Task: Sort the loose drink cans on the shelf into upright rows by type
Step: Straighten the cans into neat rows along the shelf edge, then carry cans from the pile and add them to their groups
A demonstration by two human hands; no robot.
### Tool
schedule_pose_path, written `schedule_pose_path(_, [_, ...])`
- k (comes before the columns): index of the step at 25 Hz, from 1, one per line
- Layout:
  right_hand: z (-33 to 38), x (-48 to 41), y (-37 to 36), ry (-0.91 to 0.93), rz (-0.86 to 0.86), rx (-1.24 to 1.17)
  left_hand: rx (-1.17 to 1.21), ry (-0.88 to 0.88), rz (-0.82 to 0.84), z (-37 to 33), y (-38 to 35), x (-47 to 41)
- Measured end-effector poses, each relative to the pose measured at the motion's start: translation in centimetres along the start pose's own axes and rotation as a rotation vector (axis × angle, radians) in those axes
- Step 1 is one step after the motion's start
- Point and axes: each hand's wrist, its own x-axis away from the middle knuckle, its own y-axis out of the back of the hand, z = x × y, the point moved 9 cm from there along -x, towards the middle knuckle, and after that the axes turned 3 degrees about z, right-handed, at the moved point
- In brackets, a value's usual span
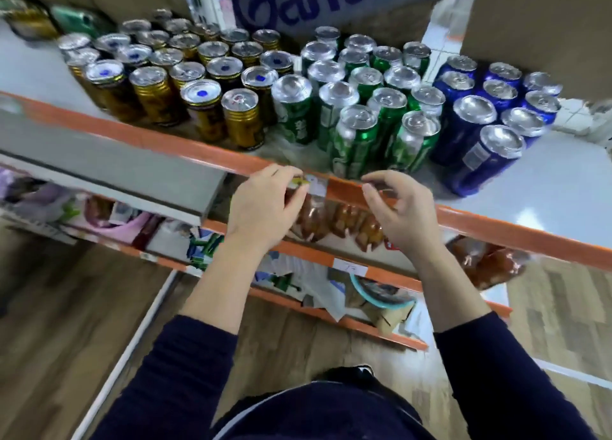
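Gold cans (159, 88) stand upright in rows at the left of the shelf (559, 174). The left hand (265, 207) is at the orange front rail (132, 131), fingers curled at a small yellow tag (299, 182); whether it pinches the tag cannot be told. Green cans (364, 108) stand upright in rows at the middle. The right hand (397, 207) hovers at the rail just below them, fingers loosely curled, holding nothing. Blue cans (490, 118) stand upright in rows at the right, touching one another.
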Motion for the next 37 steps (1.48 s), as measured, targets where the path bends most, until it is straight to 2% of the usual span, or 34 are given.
schedule_pose_path(4, [8.0,0.1,-8.7,0.098,0.08,-0.099,-0.103,0.197,-0.109,10.7,6.9,6.8])
schedule_pose_path(10, [16.9,0.6,-19.6,0.164,0.236,-0.203,-0.211,0.39,-0.176,21.0,13.6,14.8])
schedule_pose_path(14, [21.3,-1.3,-25.2,0.212,0.32,-0.218,-0.2,0.497,-0.215,26.6,16.3,16.7])
schedule_pose_path(20, [26.6,-8.1,-33.4,0.301,0.362,-0.28,-0.218,0.538,-0.242,34.6,20.1,13.5])
schedule_pose_path(25, [30.9,-15.4,-37.5,0.353,0.353,-0.354,-0.206,0.539,-0.287,39.9,24.2,7.9])
schedule_pose_path(32, [35.6,-22.5,-43.2,0.365,0.404,-0.34,-0.145,0.572,-0.316,47.5,26.4,3.1])
schedule_pose_path(37, [38.0,-27.2,-48.8,0.323,0.374,-0.313,-0.076,0.5,-0.312,54.0,28.2,-2.1])
